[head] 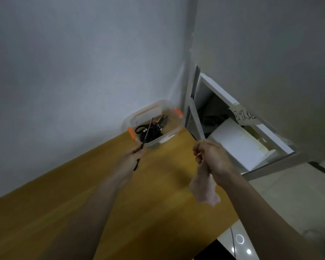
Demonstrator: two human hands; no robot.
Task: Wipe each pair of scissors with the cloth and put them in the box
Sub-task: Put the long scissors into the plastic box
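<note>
I see two bare forearms running in from the bottom edge, with no sleeve on either as far as the view reaches. My left hand [134, 155] and right hand [210, 156] carry no gloves, and I make out no rings, watch or band at the wrists. The picture is soft and dim, so I cannot read finer detail.

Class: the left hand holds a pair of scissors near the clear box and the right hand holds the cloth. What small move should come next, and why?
Probably lower the thin dark scissors into the clear plastic box with orange clips. The left hand holds them pointing at it, the pale pink cloth hangs apart in the right hand, and other scissors already lie inside.
</note>
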